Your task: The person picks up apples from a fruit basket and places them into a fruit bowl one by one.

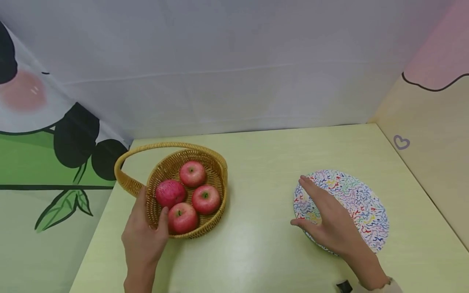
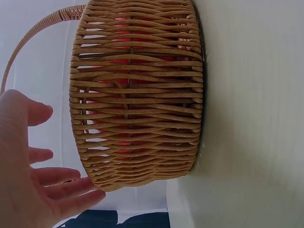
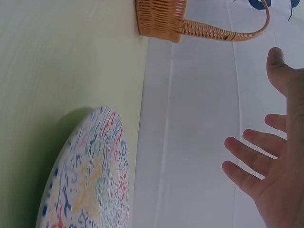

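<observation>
A wicker basket [image 1: 220, 219] with a tall arched handle stands on the left of the table. Inside lie three red apples [image 1: 206, 199] and a speckled magenta fruit [image 1: 170, 193]. My left hand [image 1: 144, 236] is at the basket's near left rim, thumb apart from the fingers. In the left wrist view, its spread fingers [image 2: 71, 190] reach the edge of the woven side. Over on the right, my right hand [image 1: 333, 224] hovers above a round plate [image 1: 370, 215] covered in multicoloured squiggles. Its fingers are extended, the thumb stands apart, and it holds nothing.
The pale table [image 1: 256, 171] meets a grey-white cloth backdrop [image 1: 234, 97] behind. Printed panels stand at both sides, the right panel [image 1: 432, 171] bearing a small purple heart. A small black object [image 1: 344, 286] shows by my right wrist at the bottom edge.
</observation>
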{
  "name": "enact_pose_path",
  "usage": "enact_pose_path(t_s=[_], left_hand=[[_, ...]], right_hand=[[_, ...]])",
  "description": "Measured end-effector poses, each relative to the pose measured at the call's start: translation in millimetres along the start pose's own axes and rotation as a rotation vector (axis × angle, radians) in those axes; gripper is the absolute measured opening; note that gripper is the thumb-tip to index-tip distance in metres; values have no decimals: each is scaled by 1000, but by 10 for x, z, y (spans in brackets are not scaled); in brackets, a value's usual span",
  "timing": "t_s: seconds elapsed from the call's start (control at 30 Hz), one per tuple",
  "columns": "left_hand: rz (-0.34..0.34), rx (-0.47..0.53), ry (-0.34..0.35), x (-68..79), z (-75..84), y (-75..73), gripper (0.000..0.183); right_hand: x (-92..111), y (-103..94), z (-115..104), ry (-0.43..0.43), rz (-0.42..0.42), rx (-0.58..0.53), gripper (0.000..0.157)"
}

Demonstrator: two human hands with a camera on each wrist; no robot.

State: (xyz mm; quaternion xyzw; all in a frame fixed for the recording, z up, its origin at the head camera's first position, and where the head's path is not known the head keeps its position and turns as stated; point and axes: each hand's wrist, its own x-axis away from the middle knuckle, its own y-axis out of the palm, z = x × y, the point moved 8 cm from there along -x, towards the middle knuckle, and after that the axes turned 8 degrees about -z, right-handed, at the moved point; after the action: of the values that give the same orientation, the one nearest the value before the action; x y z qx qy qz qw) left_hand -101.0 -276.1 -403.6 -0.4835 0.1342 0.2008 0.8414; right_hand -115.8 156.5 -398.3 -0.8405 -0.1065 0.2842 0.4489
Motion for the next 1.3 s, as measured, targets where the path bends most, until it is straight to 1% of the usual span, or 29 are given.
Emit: enact_pose_path(t_s=[0.17,0.3,0.43,0.53,0.63,0.77,0.93,1.13,1.23,1.3], left_hand=[[2,-1,-103,21,-74,2,82],[11,6,-146,44,-95,1,80],[9,26,-196,55,-123,4,74],[-18,63,-273,64,-173,22,69],[-61,119,-358,86,-234,61,66],[-108,166,-433,113,-289,114,65],[-121,176,-477,136,-325,124,63],[-144,185,-514,149,-374,152,63],[-148,194,-501,135,-386,168,62],[-140,197,-475,122,-382,167,59]], right_hand=[[-110,50,-107,-60,7,-49,91],[-182,82,-174,-101,27,-62,89],[-247,115,-202,-105,17,-76,88],[-297,144,-227,-106,0,-92,88],[-345,182,-264,-111,-19,-115,87],[-410,256,-316,-107,-60,-127,88],[-504,340,-422,-145,-92,-106,88],[-592,394,-525,-197,-91,-106,89],[-635,418,-568,-215,-89,-105,89],[-662,442,-602,-225,-96,-105,89]])
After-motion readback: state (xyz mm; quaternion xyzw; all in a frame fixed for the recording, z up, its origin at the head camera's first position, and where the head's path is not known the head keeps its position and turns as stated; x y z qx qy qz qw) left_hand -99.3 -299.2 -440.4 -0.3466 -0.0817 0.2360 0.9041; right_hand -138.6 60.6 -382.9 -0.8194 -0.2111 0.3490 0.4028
